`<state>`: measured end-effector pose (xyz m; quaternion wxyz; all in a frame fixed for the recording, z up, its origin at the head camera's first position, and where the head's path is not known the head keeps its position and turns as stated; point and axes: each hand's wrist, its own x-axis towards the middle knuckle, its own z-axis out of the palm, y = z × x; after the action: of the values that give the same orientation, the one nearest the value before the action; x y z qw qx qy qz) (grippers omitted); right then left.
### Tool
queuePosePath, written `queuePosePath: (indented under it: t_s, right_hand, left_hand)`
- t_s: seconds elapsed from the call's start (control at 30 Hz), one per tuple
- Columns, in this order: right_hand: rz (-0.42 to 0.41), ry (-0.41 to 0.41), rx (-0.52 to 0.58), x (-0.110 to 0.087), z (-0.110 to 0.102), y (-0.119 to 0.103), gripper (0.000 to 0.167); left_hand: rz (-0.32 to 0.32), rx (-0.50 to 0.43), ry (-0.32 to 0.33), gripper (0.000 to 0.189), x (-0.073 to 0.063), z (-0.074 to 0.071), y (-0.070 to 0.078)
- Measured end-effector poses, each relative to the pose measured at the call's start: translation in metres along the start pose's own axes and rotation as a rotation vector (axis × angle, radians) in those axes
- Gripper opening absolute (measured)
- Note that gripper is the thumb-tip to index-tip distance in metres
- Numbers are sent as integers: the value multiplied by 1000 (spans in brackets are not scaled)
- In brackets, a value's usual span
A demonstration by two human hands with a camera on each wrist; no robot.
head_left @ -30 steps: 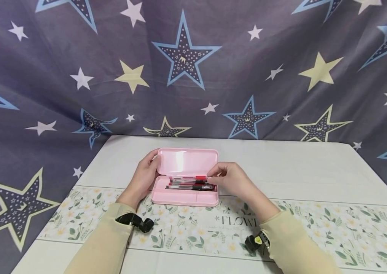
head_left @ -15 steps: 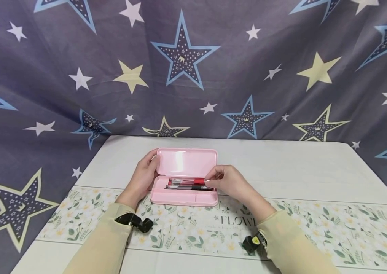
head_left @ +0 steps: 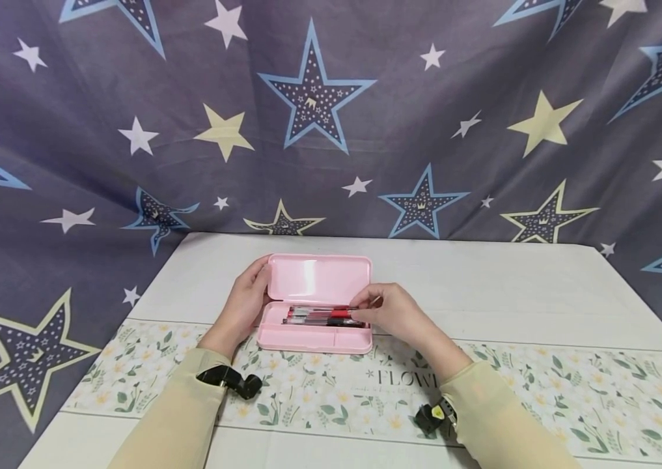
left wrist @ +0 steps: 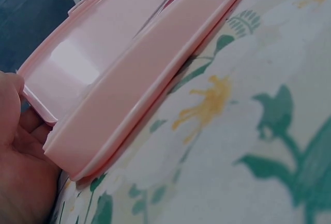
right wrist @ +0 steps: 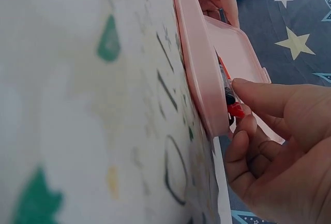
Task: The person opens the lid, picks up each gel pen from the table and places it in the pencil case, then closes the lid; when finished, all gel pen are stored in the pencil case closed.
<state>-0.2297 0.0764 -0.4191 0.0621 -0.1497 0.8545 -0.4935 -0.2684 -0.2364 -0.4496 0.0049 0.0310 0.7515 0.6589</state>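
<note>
A pink pencil case (head_left: 301,337) lies open on the table, its lid (head_left: 336,277) tilted up at the back. My left hand (head_left: 245,303) grips the left edge of that lid, thumb on the inner face and fingers behind, as the left wrist view also shows. Several pens lie lengthwise in the rear compartment. At their right ends my right hand (head_left: 392,311) pinches a red-capped pen (right wrist: 236,110) between thumb and fingers. A black-capped pen (head_left: 339,322) lies in front of it. My right fingertips hide the pens' right ends in the head view.
The case's front part is split by a divider (head_left: 335,336). Beneath it is a white table cover (head_left: 483,293) with a flowered band (head_left: 307,397). A dark star-patterned cloth (head_left: 331,176) hangs behind the table.
My right hand has come slightly down and left, bringing the red-capped pen lower, towards the black-capped one. My left hand keeps its hold on the lid.
</note>
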Motion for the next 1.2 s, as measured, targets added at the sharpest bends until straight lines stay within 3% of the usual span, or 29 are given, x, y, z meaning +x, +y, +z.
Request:
queuePosePath:
  t_s: [0.33, 0.87, 1.2]
  right_hand:
    - [3, 55, -24, 0, -7, -5, 7]
    - [12, 249, 13, 1, -21, -8, 8]
    - [-10, 289, 29, 0, -30, -8, 12]
  left_hand:
    - [17, 7, 39, 48, 1, -2, 0]
    - [47, 7, 63, 42, 0, -1, 2]
    - [63, 1, 75, 40, 0, 1, 4]
